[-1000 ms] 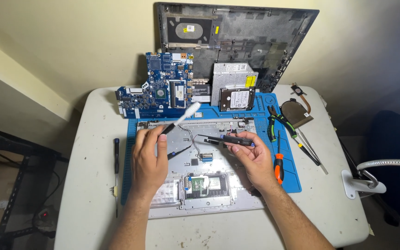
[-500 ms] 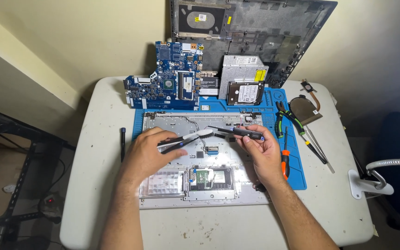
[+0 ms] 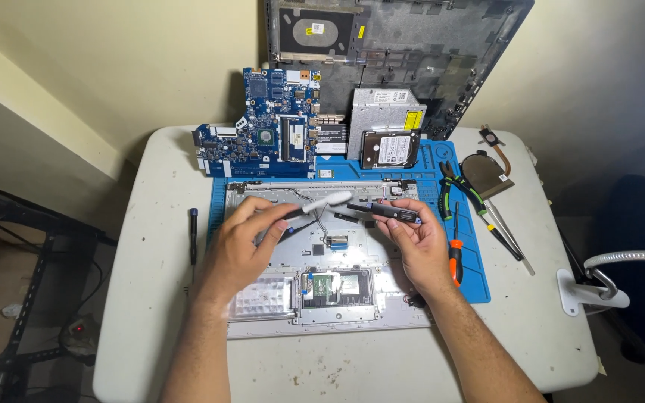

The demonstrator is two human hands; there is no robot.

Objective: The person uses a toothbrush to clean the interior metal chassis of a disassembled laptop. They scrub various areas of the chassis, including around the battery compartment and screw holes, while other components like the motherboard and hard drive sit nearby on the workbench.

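Head camera view looking down on a white round-cornered bench (image 3: 151,298) where a laptop lies in pieces. The person's left hand (image 3: 242,246) pinches one long black speaker bar (image 3: 293,214), its grip closed around the bar's left end. The right hand (image 3: 421,242) grasps a second long black speaker bar (image 3: 384,213) between thumb and fingertips. Both bars hover just above the far half of a silver laptop palmrest shell (image 3: 322,313), which lies inner side up at the middle of the bench, and thin dark wires trail from them down to the shell.

Judging by how things lie, the teardown is well along. The blue motherboard (image 3: 263,134) is already out and lies on the far side. A silver optical drive (image 3: 382,112) and a small silver hard drive (image 3: 391,148) rest to its right. A dark grey laptop base cover (image 3: 427,52) leans against the far wall. The touchpad board and a small connector look still fixed in the shell.

A blue silicone work mat (image 3: 472,280) under the shell has shallow tray pockets along its far edge, mostly covered by the drives; I cannot tell what they hold. Green-handled pliers (image 3: 460,190) and an orange-handled screwdriver (image 3: 455,257) lie on the mat's right side. A black screwdriver (image 3: 193,235) lies left of the mat.
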